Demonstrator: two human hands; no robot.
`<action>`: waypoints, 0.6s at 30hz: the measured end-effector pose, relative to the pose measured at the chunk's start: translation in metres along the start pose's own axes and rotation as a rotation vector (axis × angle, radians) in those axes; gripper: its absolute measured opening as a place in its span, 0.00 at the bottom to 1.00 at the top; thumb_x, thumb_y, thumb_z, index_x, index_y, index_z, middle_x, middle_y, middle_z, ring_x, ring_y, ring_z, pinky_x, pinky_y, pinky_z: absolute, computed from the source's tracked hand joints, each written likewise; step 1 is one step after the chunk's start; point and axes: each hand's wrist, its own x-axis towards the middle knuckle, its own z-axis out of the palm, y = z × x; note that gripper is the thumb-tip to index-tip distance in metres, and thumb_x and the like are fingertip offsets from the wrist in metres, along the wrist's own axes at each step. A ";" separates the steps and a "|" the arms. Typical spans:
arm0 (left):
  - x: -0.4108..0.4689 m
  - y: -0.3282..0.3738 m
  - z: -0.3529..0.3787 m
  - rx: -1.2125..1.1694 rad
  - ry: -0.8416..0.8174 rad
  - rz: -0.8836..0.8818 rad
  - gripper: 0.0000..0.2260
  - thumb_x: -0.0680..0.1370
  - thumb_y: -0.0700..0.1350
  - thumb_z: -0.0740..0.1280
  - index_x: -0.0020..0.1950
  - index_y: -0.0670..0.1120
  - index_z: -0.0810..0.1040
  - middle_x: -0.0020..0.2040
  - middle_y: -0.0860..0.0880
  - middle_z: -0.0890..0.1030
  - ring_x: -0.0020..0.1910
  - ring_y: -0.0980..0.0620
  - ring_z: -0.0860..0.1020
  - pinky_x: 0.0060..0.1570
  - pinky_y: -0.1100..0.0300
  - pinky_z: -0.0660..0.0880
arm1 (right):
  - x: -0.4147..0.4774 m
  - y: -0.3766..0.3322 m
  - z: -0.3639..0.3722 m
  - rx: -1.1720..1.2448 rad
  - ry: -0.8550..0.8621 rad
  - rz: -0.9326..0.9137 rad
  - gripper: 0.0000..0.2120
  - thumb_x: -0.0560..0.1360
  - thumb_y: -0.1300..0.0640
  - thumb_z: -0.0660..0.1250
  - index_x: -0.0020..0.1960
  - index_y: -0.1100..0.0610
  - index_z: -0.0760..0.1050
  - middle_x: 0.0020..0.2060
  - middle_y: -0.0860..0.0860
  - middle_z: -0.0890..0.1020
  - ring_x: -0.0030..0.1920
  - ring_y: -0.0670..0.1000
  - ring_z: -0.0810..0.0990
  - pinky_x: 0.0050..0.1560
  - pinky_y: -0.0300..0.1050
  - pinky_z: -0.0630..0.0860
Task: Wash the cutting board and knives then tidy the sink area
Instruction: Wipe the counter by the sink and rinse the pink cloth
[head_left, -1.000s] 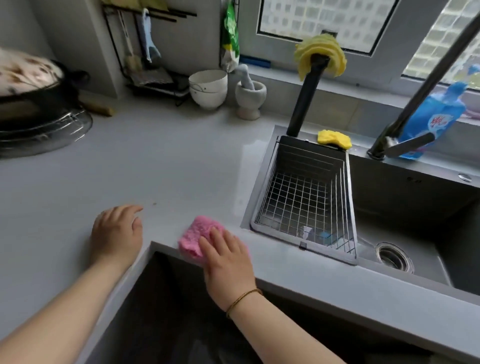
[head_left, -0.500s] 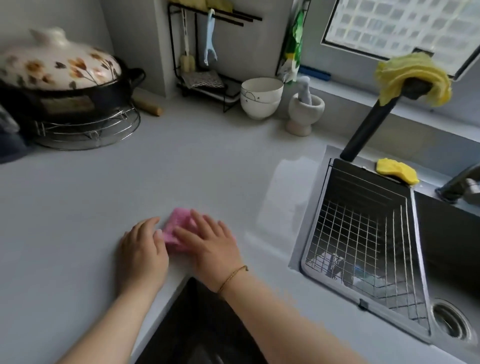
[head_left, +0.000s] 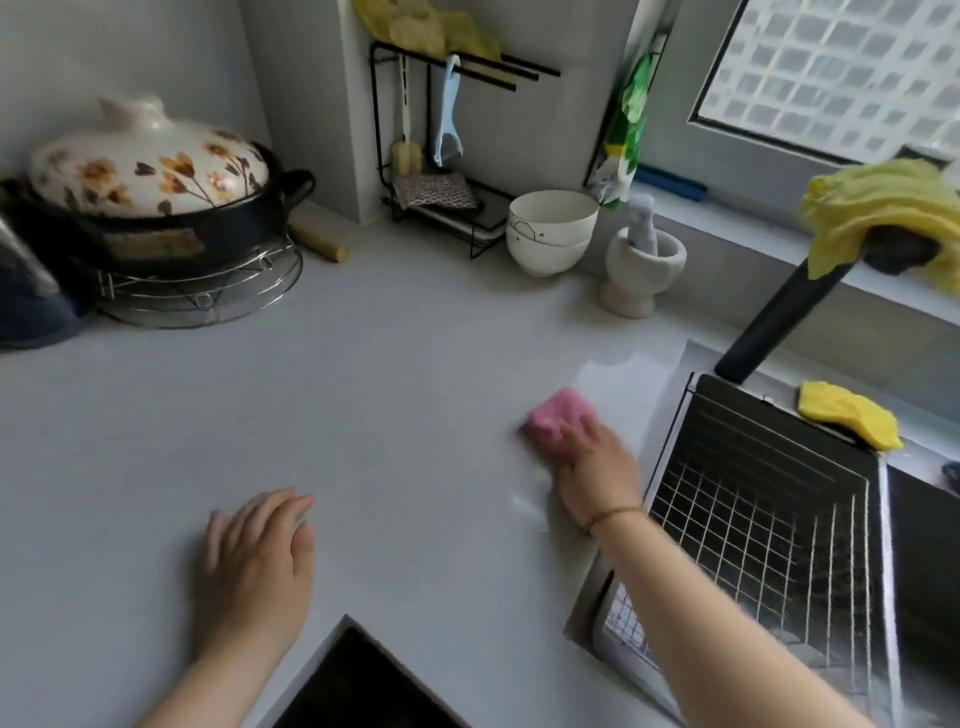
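Blur first: right hand (head_left: 597, 467) smeared, fingertips hard to tell apart, bracelet at the wrist barely a thin line. Cloth (head_left: 553, 415) pink, half buried under those fingers, only the far-left part poking out past the fingertips. Looks like fingers stretched flat on top, pressing it onto the counter (head_left: 389, 389) rather than wrapped round it; thumb not readable. Forearm coming in from bottom right, crossing the near corner of the basket (head_left: 753, 509) and hiding some of its wire. Basket just right of the knuckles, set in the sink (head_left: 924, 545), with the sink's far side cut off by the frame edge. Sponge (head_left: 852, 415) yellow, on the ledge beyond and to the right of the fingertips, well apart from them. Black post (head_left: 779, 322) further out, top wrapped in a yellow rag (head_left: 883, 208), tip hidden.

Left hand (head_left: 260, 561) palm down on the counter, fingers relaxed and loosely together, holding nothing, well left of the cloth. Forearm cropped at the bottom edge. Dark gap (head_left: 363, 686) just beside that wrist, can't make out what's in it.

Way out past the left fingertips: pot (head_left: 156, 208) with a flowered lid on a wire stand, left side partly cropped. Bowls (head_left: 550, 234) and mortar (head_left: 644, 270) far ahead of the right fingertips, near the wall.
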 end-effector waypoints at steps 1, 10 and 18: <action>0.003 0.003 0.002 0.001 -0.005 0.007 0.19 0.71 0.45 0.54 0.43 0.36 0.82 0.44 0.37 0.83 0.50 0.46 0.72 0.61 0.49 0.61 | -0.011 -0.018 0.007 0.031 0.016 -0.141 0.21 0.63 0.61 0.65 0.56 0.51 0.78 0.58 0.56 0.79 0.51 0.59 0.81 0.48 0.46 0.78; 0.073 -0.005 0.001 -0.087 -0.085 -0.079 0.19 0.71 0.41 0.54 0.47 0.33 0.81 0.50 0.34 0.81 0.50 0.33 0.79 0.55 0.39 0.70 | 0.052 -0.007 0.012 0.061 -0.103 -0.237 0.23 0.72 0.63 0.58 0.66 0.52 0.71 0.69 0.54 0.68 0.65 0.59 0.71 0.64 0.44 0.67; 0.082 -0.051 -0.013 -0.354 -0.096 -0.411 0.13 0.79 0.31 0.55 0.60 0.31 0.74 0.62 0.35 0.75 0.63 0.38 0.72 0.62 0.54 0.65 | -0.003 -0.129 0.042 0.245 -0.078 -0.531 0.17 0.65 0.53 0.57 0.47 0.46 0.82 0.48 0.49 0.84 0.37 0.53 0.82 0.36 0.37 0.77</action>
